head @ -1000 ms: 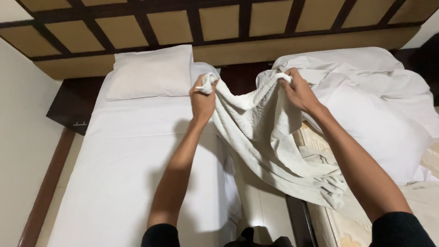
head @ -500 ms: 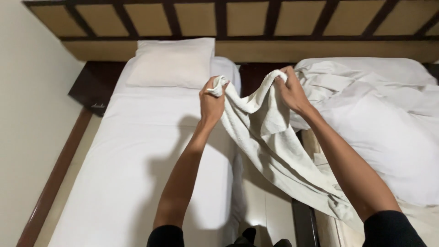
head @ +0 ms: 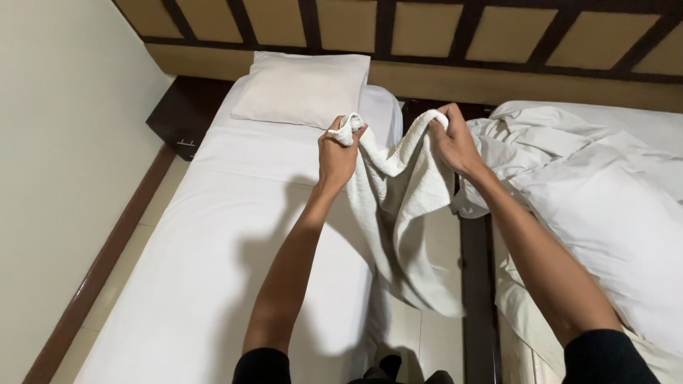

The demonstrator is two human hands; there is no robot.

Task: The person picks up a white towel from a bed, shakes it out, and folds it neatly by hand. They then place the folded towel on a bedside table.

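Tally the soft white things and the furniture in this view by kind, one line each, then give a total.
Beds: 2, the made bed and the rumpled bed
Pillows: 1, the pillow at the head of the made bed
Towels: 1, the white towel gripped by the left hand and right hand
Nightstands: 1, the dark nightstand
Total: 5

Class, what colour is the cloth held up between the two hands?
Off-white cloth, with a faint woven texture; seen in the head view.

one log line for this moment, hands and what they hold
left hand: grips towel corner | right hand: grips other corner | towel: hangs between two beds | pillow: on left bed
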